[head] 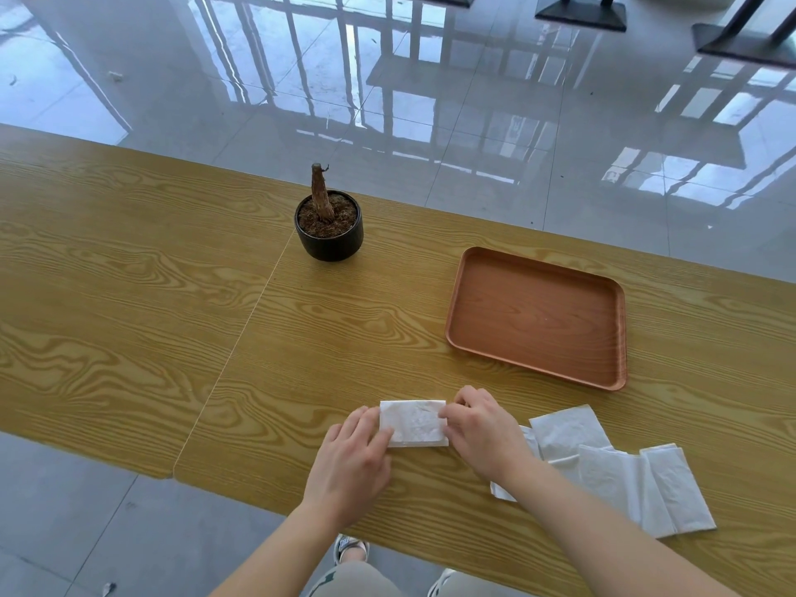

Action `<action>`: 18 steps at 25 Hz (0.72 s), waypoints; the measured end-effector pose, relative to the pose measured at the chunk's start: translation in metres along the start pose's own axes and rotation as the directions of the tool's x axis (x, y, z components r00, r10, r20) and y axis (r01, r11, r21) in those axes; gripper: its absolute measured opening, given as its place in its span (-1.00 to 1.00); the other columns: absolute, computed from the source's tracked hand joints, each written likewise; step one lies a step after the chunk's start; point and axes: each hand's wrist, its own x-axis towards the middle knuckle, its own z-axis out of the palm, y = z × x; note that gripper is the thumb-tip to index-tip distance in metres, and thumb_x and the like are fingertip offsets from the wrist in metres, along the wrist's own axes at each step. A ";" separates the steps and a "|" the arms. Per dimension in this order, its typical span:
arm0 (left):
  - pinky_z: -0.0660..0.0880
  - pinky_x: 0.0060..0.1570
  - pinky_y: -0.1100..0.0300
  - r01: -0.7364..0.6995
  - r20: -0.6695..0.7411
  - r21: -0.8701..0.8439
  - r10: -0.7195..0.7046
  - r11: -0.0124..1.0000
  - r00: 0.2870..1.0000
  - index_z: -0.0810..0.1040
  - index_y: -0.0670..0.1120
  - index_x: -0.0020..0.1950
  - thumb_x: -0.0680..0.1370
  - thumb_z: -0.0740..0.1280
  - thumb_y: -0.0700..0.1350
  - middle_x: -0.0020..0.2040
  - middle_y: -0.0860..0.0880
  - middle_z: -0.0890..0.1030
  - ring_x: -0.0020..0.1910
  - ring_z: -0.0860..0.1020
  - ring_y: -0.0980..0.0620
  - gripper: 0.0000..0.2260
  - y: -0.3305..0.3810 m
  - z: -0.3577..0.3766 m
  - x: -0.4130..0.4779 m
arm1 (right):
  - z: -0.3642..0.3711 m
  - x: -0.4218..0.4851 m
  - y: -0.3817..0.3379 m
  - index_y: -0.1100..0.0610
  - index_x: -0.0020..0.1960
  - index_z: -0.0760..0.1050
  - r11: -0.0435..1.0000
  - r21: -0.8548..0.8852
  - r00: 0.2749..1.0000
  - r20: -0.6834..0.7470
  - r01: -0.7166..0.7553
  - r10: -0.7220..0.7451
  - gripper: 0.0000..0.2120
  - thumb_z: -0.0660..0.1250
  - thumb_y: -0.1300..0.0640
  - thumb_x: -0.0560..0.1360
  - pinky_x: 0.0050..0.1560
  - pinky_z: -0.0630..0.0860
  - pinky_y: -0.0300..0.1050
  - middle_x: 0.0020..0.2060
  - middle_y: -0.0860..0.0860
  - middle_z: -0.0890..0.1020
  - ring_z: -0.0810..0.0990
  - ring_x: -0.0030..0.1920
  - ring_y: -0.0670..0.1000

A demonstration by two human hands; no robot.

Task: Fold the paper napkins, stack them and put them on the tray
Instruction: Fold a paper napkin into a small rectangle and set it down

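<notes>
A white folded napkin (413, 423) lies flat on the wooden table (172, 295) near its front edge. My left hand (351, 458) presses its left edge with the fingertips. My right hand (482, 433) pinches its right edge. To the right, several loose white napkins (611, 471) lie spread and overlapping, partly under my right forearm. The brown tray (538, 316) sits behind them with nothing in it.
A black pot (329, 234) with a bare stub of trunk stands at the table's far middle. A seam (241, 333) splits the tabletop in two. Glossy tiled floor lies beyond, with dark table bases (581, 12) at the top right.
</notes>
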 end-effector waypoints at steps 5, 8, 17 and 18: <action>0.57 -0.10 0.02 -0.042 -0.068 0.019 0.043 0.999 0.997 0.61 -0.05 0.16 0.39 0.34 -0.07 0.12 -0.09 0.62 0.03 0.59 -0.11 -0.66 0.022 0.010 -0.010 | 0.000 0.018 -0.006 0.02 0.18 0.54 0.997 -0.008 0.997 0.007 -0.081 0.081 -0.81 0.32 0.02 0.59 -0.10 0.59 0.02 0.07 -0.07 0.50 0.44 0.09 0.00; 0.56 0.01 -0.04 -0.052 -0.022 0.055 0.053 0.997 0.998 0.60 -0.04 0.23 0.45 0.33 -0.02 0.24 -0.10 0.60 0.17 0.57 -0.12 -0.64 0.029 0.013 -0.014 | 0.002 0.024 -0.009 0.05 0.09 0.56 0.997 -0.056 0.996 0.062 -0.055 0.058 -0.84 0.31 0.00 0.60 -0.09 0.57 -0.02 0.04 -0.06 0.50 0.44 0.11 -0.01; 0.56 0.01 -0.06 0.169 0.039 0.018 -0.169 0.986 0.985 0.64 -0.02 0.09 0.36 0.41 -0.07 0.26 -0.15 0.58 0.23 0.55 -0.17 -0.69 0.030 0.005 -0.004 | 0.003 -0.011 -0.013 -0.02 -0.12 0.55 0.805 0.330 0.869 0.138 -0.493 0.475 -0.85 0.43 0.17 0.35 -0.18 0.52 -0.11 -0.29 -0.10 0.64 0.61 -0.19 -0.05; 0.53 -0.03 0.01 0.214 0.036 -0.033 -0.213 0.976 0.976 0.63 -0.01 0.04 0.41 0.37 -0.04 0.16 -0.09 0.58 0.13 0.54 -0.12 -0.78 0.033 0.006 -0.004 | 0.005 -0.015 -0.016 -0.04 -0.08 0.57 0.754 0.371 0.838 0.177 -0.543 0.516 -0.80 0.46 0.16 0.34 -0.16 0.53 -0.13 -0.28 -0.11 0.64 0.62 -0.18 -0.08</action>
